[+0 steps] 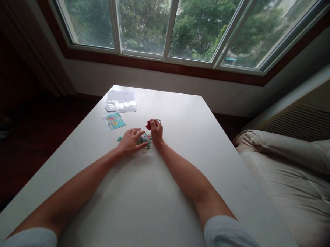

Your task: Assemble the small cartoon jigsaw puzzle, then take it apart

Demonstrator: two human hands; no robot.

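A small heap of tiny colourful pieces [145, 140], mostly green, teal and pale, lies on the white table [161, 197]. My left hand [131, 140] rests at the heap's left side, palm down, with fingers spread and thumb reaching across the near edge. Just beyond the heap's right side, my right hand [156, 130] is closed on a small red thing [148, 125]. A thin dark curved strip [159, 120] shows past its fingers; whether it belongs to the red thing I cannot tell. One teal piece [119, 138] sits left of my left hand.
A colourful picture card [114, 121] in clear wrapping lies left of the heap. Behind it is a clear plastic sleeve [121, 101] over pale sheets. A beige padded seat [286, 181] stands along the right, and a window [167, 24] is beyond the table's far edge.
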